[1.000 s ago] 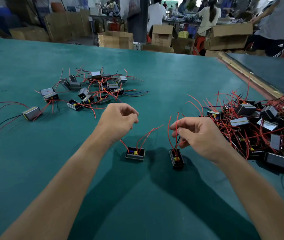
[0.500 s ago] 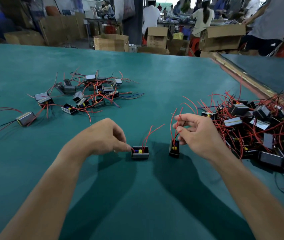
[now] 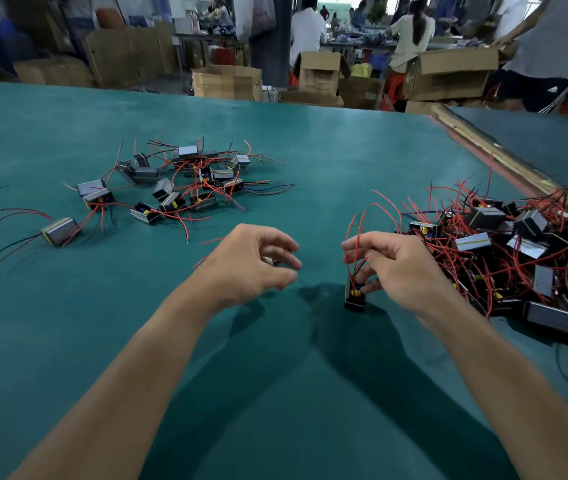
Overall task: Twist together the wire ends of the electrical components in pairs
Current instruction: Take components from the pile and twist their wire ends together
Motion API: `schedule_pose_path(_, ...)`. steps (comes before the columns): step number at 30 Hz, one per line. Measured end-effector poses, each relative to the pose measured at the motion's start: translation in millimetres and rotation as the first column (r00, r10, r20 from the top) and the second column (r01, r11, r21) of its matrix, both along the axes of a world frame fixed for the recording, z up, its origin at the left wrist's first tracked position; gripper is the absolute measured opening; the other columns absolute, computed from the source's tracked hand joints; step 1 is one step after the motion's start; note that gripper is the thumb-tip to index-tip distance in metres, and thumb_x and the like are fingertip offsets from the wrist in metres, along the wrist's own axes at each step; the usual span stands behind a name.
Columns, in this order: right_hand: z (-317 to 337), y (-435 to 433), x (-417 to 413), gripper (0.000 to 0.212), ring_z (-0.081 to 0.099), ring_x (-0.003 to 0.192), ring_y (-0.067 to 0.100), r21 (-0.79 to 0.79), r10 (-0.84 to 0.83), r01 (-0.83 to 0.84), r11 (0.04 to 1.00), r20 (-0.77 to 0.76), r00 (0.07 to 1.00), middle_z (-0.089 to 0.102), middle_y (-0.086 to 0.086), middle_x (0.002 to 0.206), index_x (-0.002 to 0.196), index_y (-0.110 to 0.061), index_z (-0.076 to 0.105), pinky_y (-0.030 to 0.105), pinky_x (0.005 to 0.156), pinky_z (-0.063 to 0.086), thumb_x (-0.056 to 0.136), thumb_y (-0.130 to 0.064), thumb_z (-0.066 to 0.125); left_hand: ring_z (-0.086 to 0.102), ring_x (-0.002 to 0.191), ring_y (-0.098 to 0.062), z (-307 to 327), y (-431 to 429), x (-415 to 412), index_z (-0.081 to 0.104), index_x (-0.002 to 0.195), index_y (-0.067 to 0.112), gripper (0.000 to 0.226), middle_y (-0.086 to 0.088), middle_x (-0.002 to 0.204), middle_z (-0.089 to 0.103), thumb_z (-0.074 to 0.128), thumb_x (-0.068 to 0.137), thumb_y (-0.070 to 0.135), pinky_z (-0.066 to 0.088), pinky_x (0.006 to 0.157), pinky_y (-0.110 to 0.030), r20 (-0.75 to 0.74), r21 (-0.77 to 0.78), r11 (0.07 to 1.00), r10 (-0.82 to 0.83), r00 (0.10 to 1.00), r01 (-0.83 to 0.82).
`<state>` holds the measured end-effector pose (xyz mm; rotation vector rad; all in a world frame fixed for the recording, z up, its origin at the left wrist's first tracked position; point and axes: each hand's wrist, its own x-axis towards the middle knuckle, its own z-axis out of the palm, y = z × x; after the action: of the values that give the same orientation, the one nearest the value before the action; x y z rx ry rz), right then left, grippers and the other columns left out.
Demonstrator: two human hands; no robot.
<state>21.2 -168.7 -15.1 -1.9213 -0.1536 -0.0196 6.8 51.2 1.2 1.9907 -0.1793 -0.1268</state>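
Right hand pinches red wires rising from a component upright on the table, directly under its fingertips. Left hand, apart to the left, curls over something grey; possibly a grip, cannot tell.

No legible txt, labels or nos. anywhere.

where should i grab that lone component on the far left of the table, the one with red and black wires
Grip the lone component by its grey block body, not the leads. Come straight down from above, thumb on the near long side and fingers on the far one. It lies flat on the table and its wires trail out of both ends, so those sides look free.
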Motion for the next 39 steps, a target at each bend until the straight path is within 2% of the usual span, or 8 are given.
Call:
schedule_pose_path(4, 1.2, -2.4, -2.0, 0.048, 0.057, 0.051, 0.003, 0.022, 0.055, -0.053, 0.998, -0.101, 0.993, 0.072, 0.003, 0.084, 0.078, -0.017, 0.072, 0.018, 0.05, 0.051, 0.095, 0.014, 0.04, 0.061, 0.055, -0.016, -3.9, -2.6, 1.8, 0.07, 0.097, 0.012, 0.015, -0.001, 0.08, 0.076, 0.064, 0.089, 0.0, 0.057, 0.067, -0.035, 0.061, 0.077, 0.997, -0.008, 0.998, 0.004)
schedule_pose_path(7, -0.9, -2.6, -2.0, 0.042, 0.057, 0.052, 0.002, 0.057, 0.064, -0.059, 0.997, -0.101, 0.993, 0.073, -0.002, 0.078, 0.079, -0.017, 0.072, 0.017, 0.049, 0.051, 0.096, 0.011, 0.046, 0.054, 0.049, 0.0, -7.9, -4.7, 2.2, 0.076, 0.089, 0.022, 0.012, 0.015, 0.061, 0.067, 0.067, 0.09, 0.015, 0.047, 0.059, -0.018, 0.239, 0.227, 0.97, 0.03, 0.971, -0.086)
schedule_pose_path(13, -2.7, 1.0, -2.5, 0.024, 0.054, 0.047, 0.007, 0.059, 0.095, -0.092, 0.994, -0.055, 0.994, 0.067, 0.003, 0.064, 0.078, -0.011, 0.069, 0.019, 0.047, 0.05, 0.091, 0.008, 0.061, 0.048, 0.053, -0.003, -8.8, -7.2, 4.4, 0.078, 0.085, 0.023, 0.006, 0.014, 0.078, 0.063, 0.073, 0.088, 0.025, 0.038, 0.06, -0.019, 0.432, 0.226, 0.958, 0.067, 0.899, -0.18)
schedule_pose_path(16, -2.7, 3.0, -5.2, 0.022, 0.055, 0.046, 0.007, 0.1, 0.141, -0.134, 0.986, -0.076, 0.987, 0.065, 0.003, 0.06, 0.077, -0.008, 0.066, 0.019, 0.047, 0.049, 0.089, 0.01, 0.062, 0.047, 0.043, 0.001, -9.4, -6.5, 2.8, 0.076, 0.077, 0.023, 0.011, 0.024, 0.053, 0.058, 0.073, 0.087, 0.026, 0.034, 0.05, -0.01, 0.427, 0.204, 0.962, 0.079, 0.901, -0.182)
schedule_pose_path(20, -1.4, 2.5, -7.4, 0.021, 0.057, 0.045, 0.006, 0.13, 0.192, -0.177, 0.976, -0.121, 0.974, 0.067, -0.001, 0.057, 0.079, -0.007, 0.065, 0.016, 0.047, 0.048, 0.091, 0.01, 0.06, 0.051, 0.045, 0.005, -11.8, -7.0, 4.6, 0.075, 0.072, 0.024, 0.011, 0.015, 0.06, 0.067, 0.077, 0.083, 0.029, 0.048, 0.052, -0.019, 0.414, 0.172, 0.971, 0.083, 0.907, -0.167)
schedule_pose_path(24, -0.9, 0.7, -5.7, 0.024, 0.058, 0.05, 0.011, 0.104, 0.169, -0.157, 0.982, -0.125, 0.978, 0.071, 0.005, 0.075, 0.084, -0.012, 0.07, 0.021, 0.053, 0.053, 0.093, 0.006, 0.059, 0.056, 0.052, 0.006, -14.3, -7.3, 6.3, 0.073, 0.075, 0.025, 0.01, 0.017, 0.066, 0.069, 0.082, 0.077, 0.026, 0.044, 0.056, -0.011, 0.378, 0.208, 0.965, 0.073, 0.923, -0.161)
schedule_pose_path(34, 7.5, 1.0, -5.5, 0.03, 0.053, 0.054, 0.009, 0.124, -0.051, 0.037, 0.992, 0.117, 0.992, 0.062, 0.001, 0.078, 0.08, -0.023, 0.074, 0.022, 0.047, 0.048, 0.094, -0.001, 0.058, 0.063, 0.063, -0.004, -12.8, -1.9, 7.1, 0.069, 0.068, 0.029, 0.018, 0.015, 0.063, 0.067, 0.079, 0.073, 0.015, 0.052, 0.068, -0.024, 0.289, 0.353, 0.922, 0.054, 0.956, -0.159)
schedule_pose_path(39, 12.6, 1.3, -11.2, 0.017, 0.035, 0.05, 0.02, 0.087, 0.042, -0.06, 0.994, 0.186, 0.982, 0.051, -0.015, 0.056, 0.092, -0.025, 0.074, 0.028, 0.045, 0.04, 0.09, -0.019, 0.058, 0.065, 0.065, -0.009, -13.9, -2.2, 6.9, 0.067, 0.076, 0.023, 0.016, 0.012, 0.065, 0.067, 0.077, 0.076, 0.011, 0.056, 0.071, -0.032, 0.286, 0.316, 0.933, 0.081, 0.955, -0.174)
